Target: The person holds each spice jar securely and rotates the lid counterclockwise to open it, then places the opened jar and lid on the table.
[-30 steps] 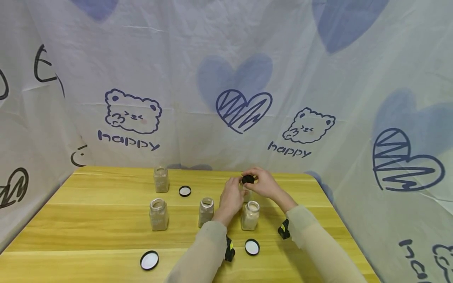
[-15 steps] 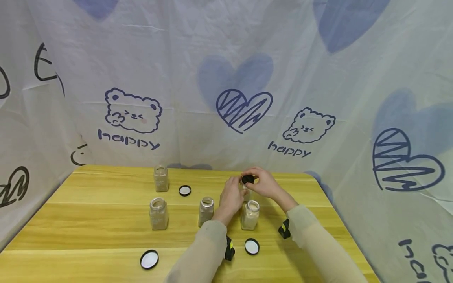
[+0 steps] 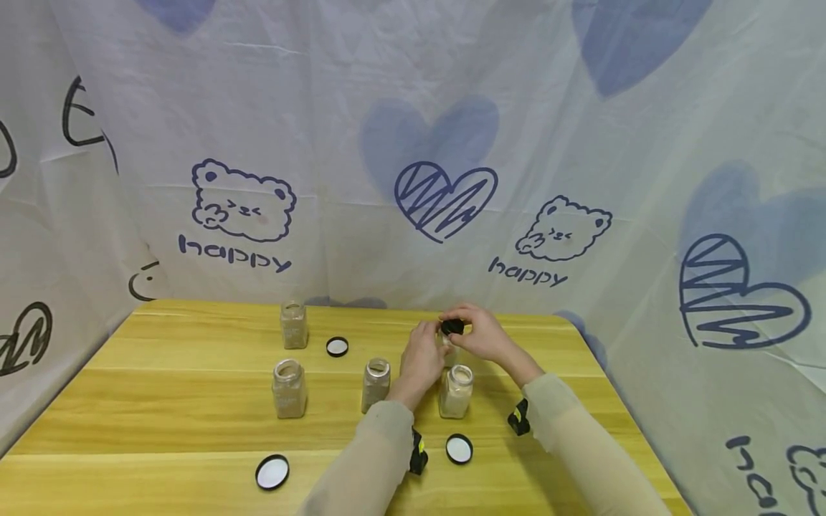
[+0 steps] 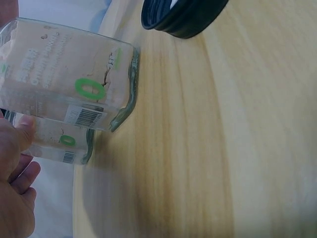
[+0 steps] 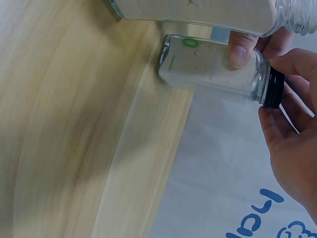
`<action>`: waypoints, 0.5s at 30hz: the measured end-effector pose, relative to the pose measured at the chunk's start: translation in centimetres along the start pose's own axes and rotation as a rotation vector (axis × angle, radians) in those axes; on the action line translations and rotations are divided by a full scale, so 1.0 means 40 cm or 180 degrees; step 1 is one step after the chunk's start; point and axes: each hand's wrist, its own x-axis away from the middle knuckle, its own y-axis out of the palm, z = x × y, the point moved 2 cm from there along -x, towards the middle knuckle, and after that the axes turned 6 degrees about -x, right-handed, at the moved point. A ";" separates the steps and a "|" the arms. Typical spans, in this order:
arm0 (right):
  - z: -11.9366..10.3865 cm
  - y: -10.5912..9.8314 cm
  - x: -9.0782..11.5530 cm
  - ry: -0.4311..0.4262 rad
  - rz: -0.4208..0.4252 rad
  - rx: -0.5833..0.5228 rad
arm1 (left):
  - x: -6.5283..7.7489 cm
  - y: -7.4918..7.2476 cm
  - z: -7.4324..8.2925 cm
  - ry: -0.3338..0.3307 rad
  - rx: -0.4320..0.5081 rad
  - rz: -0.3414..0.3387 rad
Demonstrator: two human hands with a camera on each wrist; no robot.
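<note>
At the back right of the table, my left hand [image 3: 421, 364] grips a square glass jar [image 5: 210, 67] of pale powder, which stands upright. Its thumb [image 5: 239, 53] presses the jar's side in the right wrist view. My right hand [image 3: 484, 335] pinches the rim of a black lid [image 5: 275, 88], which sits on that jar's mouth. How tightly the lid is screwed on cannot be seen. Just in front of the held jar is a similar uncapped jar [image 3: 456, 394], its threaded neck bare. In the left wrist view this front jar [image 4: 64, 74] partly covers the held one.
Left of my hands stand three more uncapped jars: a near-middle jar [image 3: 376, 387], a front-left jar [image 3: 290, 390] and a back-left jar [image 3: 294, 327]. Upturned lids lie by the back jar [image 3: 337, 347], front left [image 3: 272, 472] and near my forearms [image 3: 459, 449]. A printed curtain [image 3: 361, 179] hangs behind.
Both hands stay at the same jar, and the lid stays on its mouth. My right fingers shift only very slightly on the lid; the other jars and lids have not moved.
</note>
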 end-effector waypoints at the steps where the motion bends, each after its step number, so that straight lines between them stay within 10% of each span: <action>1: 0.000 -0.001 0.000 -0.0011 -0.0012 0.0002 | 0.000 0.000 0.000 0.0006 0.0002 0.0004; 15: 0.010 0.005 -0.004 0.0125 0.0030 -0.0014 | 0.000 0.003 -0.002 0.0033 0.0012 0.0061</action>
